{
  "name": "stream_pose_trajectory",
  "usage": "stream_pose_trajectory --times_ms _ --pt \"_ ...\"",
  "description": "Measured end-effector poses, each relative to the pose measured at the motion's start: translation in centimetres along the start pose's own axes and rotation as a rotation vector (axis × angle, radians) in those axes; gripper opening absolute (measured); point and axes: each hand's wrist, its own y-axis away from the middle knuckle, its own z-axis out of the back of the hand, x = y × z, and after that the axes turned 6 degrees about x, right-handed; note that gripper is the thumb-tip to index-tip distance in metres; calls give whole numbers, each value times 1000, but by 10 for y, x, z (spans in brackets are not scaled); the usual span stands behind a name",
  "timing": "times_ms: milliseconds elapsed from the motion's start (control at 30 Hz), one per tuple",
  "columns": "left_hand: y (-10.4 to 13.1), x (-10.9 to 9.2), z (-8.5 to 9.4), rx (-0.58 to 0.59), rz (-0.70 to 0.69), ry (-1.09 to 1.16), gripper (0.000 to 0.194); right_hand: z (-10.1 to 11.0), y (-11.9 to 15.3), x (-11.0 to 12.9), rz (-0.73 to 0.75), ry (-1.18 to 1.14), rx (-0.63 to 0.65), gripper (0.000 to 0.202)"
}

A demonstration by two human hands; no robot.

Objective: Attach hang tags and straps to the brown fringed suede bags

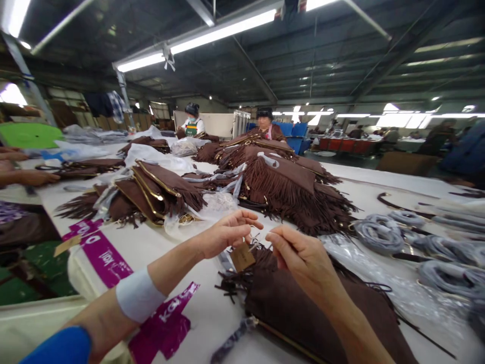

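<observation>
Apparently handling the tag (242, 257) at six o'clock near a brown bag (291, 306), left hand (227, 233) half-curled, right hand (303, 248) pinched closed, holds unclear; next likely needs steady pinching.

- Brown fringed bag (288, 303): partly behind the right hand (299, 250), cut off below.
- Tan tag (242, 257): its print too small for me to read.

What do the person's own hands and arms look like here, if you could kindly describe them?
The left hand and right hand are both ungloved. The left forearm wears a wide, plain, pale band, with a bright blue sleeve further up. No sleeve or band shows on the visible part of the right forearm.
</observation>
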Motion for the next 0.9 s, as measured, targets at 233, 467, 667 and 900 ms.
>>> stream_pose_trajectory --times_ms 233,467,667,900 --pt "4 12 -12 231 324 -193 39 26 3 17 -168 -800 -113 23" --pt "14 13 -1 221 274 -339 35 47 8 24 -65 -1080 -109 20" --pt "42 23 1 410 14 -1103 25 57 16 24 -39 -874 -105 13" --pt "47 69 3 395 -198 -1651 28 62 19 22 -5 -629 -58 37"
